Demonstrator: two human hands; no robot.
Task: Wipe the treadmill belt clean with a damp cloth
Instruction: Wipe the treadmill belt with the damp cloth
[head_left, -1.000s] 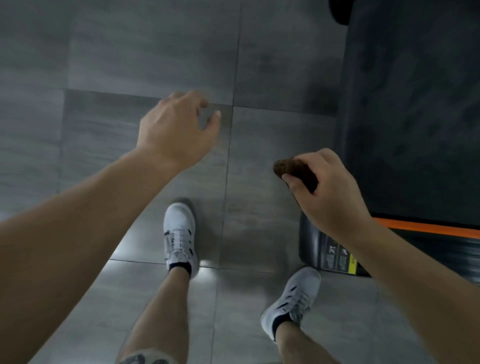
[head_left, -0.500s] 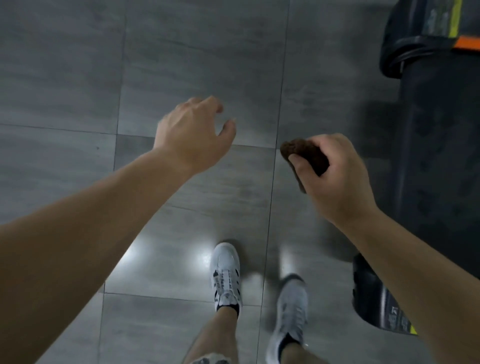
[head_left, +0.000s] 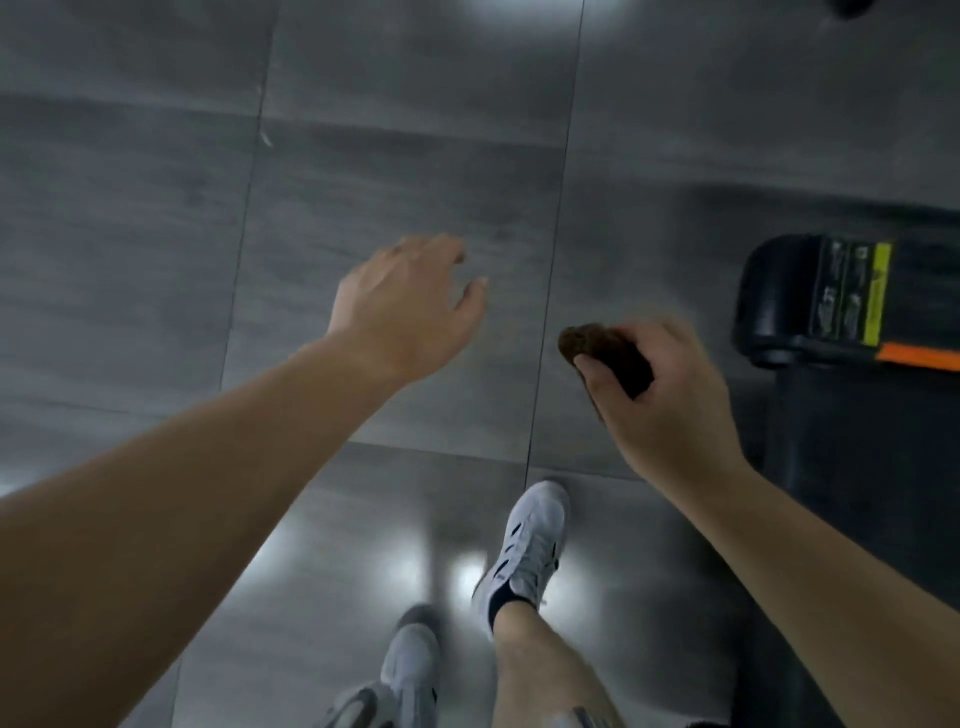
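Person stands on grey tiled floor in white sneakers. Right hand clutches a dark brown wadded cloth, held in the air left of the black treadmill belt, not touching it. Left hand hangs loose, fingers relaxed, holding nothing. Orange stripe and label stickers mark the treadmill's end cap.

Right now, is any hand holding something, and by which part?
The right hand grips the brown cloth round its lower part; one end sticks out. The left hand holds nothing.
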